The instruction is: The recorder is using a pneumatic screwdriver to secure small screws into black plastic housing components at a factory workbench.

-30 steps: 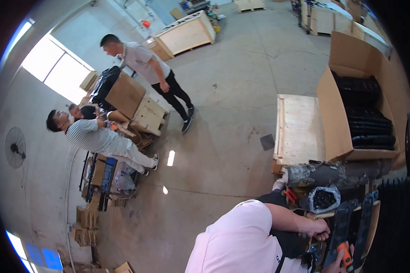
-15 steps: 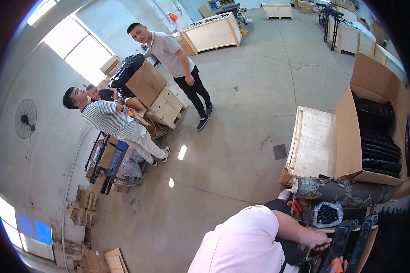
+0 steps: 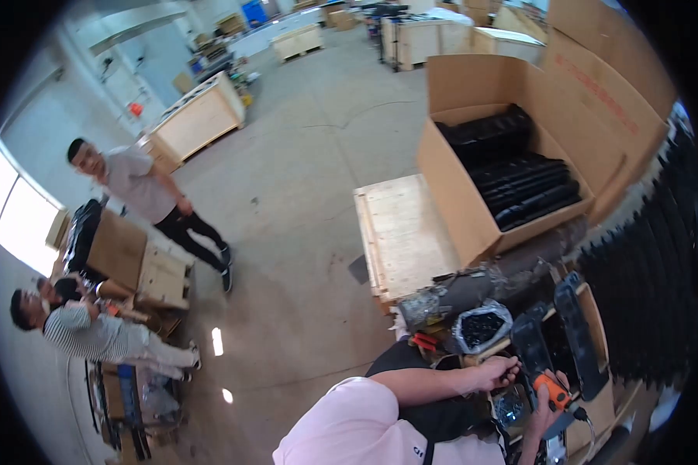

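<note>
I'd steady the orange-black power tool my right hand clasps beside the long black plastic panel, my left hand unreadable.

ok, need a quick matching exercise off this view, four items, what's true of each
Things:
1. handheld tool
2. plastic bag
3. cardboard box
4. long roll

Descriptions:
A. brown, flaps raised
B. grey, ragged surface
C. orange, in the right hand
D. clear, small black pieces inside

Pairs: 1-C, 2-D, 3-A, 4-B
</note>
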A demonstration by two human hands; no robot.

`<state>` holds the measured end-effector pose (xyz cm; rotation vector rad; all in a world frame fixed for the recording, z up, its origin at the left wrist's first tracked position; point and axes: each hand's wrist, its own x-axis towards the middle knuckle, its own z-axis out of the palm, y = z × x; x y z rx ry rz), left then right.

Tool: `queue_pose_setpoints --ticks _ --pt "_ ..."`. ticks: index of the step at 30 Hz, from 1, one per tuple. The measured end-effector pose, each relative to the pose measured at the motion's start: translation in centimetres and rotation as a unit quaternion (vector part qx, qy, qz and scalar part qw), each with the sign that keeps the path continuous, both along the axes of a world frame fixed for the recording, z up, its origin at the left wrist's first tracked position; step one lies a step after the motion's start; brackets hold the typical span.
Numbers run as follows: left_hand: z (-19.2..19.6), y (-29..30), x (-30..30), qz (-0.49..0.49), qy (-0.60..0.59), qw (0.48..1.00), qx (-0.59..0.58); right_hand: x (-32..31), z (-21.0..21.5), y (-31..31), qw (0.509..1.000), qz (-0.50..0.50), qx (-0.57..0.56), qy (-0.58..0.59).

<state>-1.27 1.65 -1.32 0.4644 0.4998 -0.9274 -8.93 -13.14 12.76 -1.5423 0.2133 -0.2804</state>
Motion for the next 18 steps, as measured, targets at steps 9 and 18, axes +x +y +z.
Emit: queue_pose_setpoints --ticks 9,18 --pt "1.7 0.4 -0.4 -0.053 0.020 0.996 -0.066 -1.5 1.7 1.0 0.999 -0.042 -0.007 -0.007" --pt "2.7 -0.6 -0.8 0.007 0.001 0.996 -0.083 -0.1 1.7 1.6 0.993 -0.078 -0.076 -0.037"
